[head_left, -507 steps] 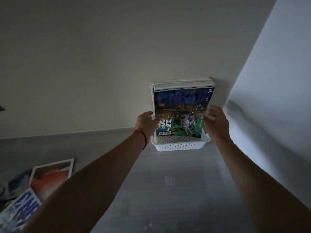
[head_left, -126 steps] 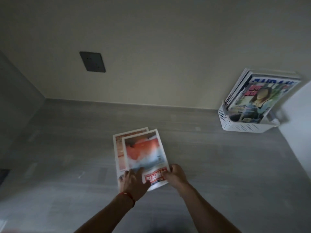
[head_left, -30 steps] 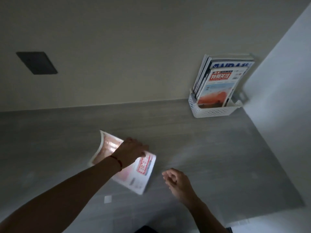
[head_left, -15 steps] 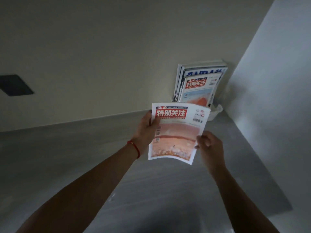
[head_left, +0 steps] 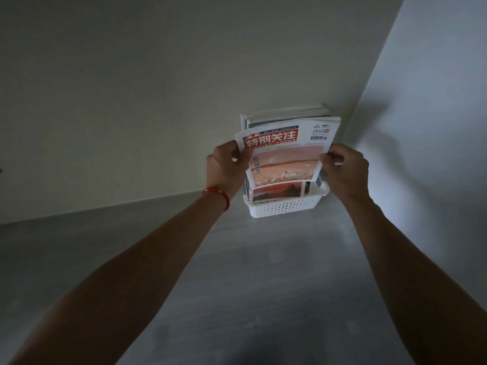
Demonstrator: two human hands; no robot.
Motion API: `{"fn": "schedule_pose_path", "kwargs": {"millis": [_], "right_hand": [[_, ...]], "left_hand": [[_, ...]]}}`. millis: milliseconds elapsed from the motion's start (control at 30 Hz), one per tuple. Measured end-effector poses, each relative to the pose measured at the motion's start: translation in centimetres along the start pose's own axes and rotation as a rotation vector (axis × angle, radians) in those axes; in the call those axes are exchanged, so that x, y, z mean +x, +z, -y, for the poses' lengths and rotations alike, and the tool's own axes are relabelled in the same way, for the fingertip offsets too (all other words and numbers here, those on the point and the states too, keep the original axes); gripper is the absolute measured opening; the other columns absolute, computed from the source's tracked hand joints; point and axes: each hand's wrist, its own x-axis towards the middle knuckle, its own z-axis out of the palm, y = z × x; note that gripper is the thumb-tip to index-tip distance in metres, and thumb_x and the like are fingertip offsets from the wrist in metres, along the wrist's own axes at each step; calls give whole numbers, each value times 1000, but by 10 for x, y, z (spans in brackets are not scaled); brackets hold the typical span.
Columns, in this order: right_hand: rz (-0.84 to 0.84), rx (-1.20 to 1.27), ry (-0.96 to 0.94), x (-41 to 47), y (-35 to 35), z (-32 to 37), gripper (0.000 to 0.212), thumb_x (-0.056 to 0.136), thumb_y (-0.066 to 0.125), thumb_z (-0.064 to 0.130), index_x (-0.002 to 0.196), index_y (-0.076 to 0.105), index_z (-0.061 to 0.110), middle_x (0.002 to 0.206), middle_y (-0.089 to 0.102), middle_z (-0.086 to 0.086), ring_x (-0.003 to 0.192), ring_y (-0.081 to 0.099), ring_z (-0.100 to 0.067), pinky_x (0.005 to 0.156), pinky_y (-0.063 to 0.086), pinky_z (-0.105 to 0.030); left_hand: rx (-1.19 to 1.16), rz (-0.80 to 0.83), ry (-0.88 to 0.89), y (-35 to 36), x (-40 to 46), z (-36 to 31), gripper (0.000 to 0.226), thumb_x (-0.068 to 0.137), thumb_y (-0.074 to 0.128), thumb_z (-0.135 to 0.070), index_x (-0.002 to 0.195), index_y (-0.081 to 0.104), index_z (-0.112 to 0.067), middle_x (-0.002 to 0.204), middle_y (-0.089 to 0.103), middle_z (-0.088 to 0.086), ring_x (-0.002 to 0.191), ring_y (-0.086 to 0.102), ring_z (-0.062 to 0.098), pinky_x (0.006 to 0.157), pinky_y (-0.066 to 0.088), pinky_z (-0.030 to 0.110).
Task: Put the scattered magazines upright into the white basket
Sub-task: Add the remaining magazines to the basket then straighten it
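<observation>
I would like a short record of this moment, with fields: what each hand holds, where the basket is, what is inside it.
left hand: grips the left edge of the held magazine
right hand: grips its right edge
held magazine: upright, red title, bottom edge above the basket rim
white basket: on the grey surface, in the wall corner
basket contents: standing magazines, behind the held one
</observation>
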Motion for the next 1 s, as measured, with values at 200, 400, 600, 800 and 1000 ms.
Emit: {"fn": "schedule_pose_path", "kwargs": {"millis": [200,400,600,800,1000], "right_hand": [[126,14,107,12,26,-46,13,90,62,15,96,73,12,102,77,-3,78,68,-12,69,56,-18],[123,42,217,13,55,-75,14,90,63,10,99,74,7,101,77,-7,80,68,-11,67,47,-7],[97,83,192,17,59,-90,23,87,69,25,108,67,14,101,70,4,94,71,-17,72,51,-4],[455,176,329,39,62,-113,81,69,88,34,135,44,21,103,63,42,100,60,19,71,50,-3],[573,293,445,51,85,-129,95,63,91,28,143,40,27,129,65,9,124,58,-14,101,51,-42]], "left_hand": [[80,-8,-114,38,8,24,19,95,60,-24,101,69,-8,91,74,6,78,73,24,70,63,38],[56,-50,-233,68,12,47,5,96,56,-15,99,53,-12,95,64,-4,86,70,22,55,51,14],[121,-122,-197,88,9,57,34,87,68,-12,115,47,-9,116,56,9,96,62,23,81,59,31],[56,233,-548,87,28,83,79,85,74,-26,148,27,-28,145,43,14,129,50,36,106,46,55],[-329,391,-654,103,48,86,71,75,56,13,134,49,-26,122,68,7,116,61,36,101,48,59]]}}
